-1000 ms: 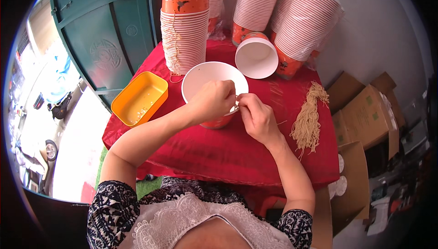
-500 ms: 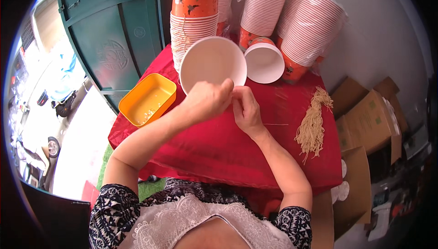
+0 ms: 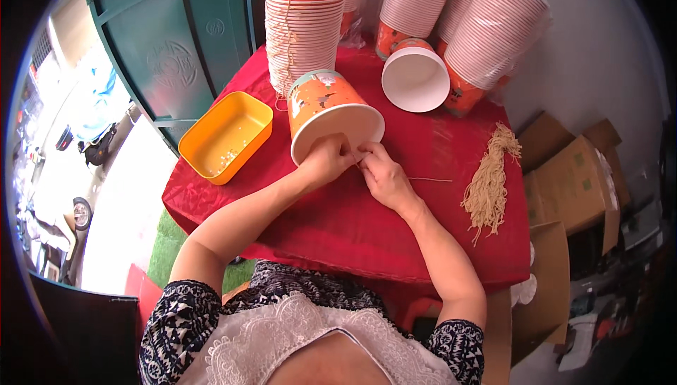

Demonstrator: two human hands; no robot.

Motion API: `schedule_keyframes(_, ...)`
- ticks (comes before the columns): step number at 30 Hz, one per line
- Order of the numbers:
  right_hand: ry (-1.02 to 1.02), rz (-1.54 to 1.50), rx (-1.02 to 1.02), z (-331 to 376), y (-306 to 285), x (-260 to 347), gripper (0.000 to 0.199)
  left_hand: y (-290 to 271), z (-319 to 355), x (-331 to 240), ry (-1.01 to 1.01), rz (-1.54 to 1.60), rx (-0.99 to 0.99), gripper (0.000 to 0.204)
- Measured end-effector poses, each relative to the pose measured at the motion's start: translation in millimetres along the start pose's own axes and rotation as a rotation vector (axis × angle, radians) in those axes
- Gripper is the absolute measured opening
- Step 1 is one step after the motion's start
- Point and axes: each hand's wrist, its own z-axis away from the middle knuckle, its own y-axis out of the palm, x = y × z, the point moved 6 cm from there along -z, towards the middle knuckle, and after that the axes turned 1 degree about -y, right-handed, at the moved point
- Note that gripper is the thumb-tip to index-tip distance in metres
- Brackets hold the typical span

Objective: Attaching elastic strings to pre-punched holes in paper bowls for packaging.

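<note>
A large orange paper bucket (image 3: 321, 97) with dark and white figures lies tipped on the red-covered table, its white mouth facing me. My left hand (image 3: 327, 159) is at the lower rim, fingers bent and closed in front of the mouth; what it pinches is hidden. Close beside it, almost touching, my right hand (image 3: 385, 176) has its thumb and fingers pressed together at the rim's right edge. A thin beige string (image 3: 431, 179) runs out from under that hand to the right.
A yellow tub (image 3: 227, 138) with small white bits stands at left. Behind the bucket rises a tall stack of paper buckets (image 3: 305, 36), strings hanging down it. Another bucket (image 3: 416, 83) lies at right, near wrapped stacks (image 3: 493, 29). A bundle of strings (image 3: 490, 184) lies at the right edge.
The bucket has tipped, so its orange side now shows and its mouth points down toward me. Both hands have moved lower with the rim, still close together. The view has shifted slightly.
</note>
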Motion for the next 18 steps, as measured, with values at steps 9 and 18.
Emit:
schedule_keyframes(9, -0.048, 0.243, 0.139, 3, 0, 5, 0.016, -8, -1, 3, -0.058, -0.028, -0.072, 0.014)
schedule_keyframes(18, -0.038, 0.235, 0.155, 2, 1, 9, 0.016, 14, -4, 4, -0.149, 0.842, 0.220, 0.013)
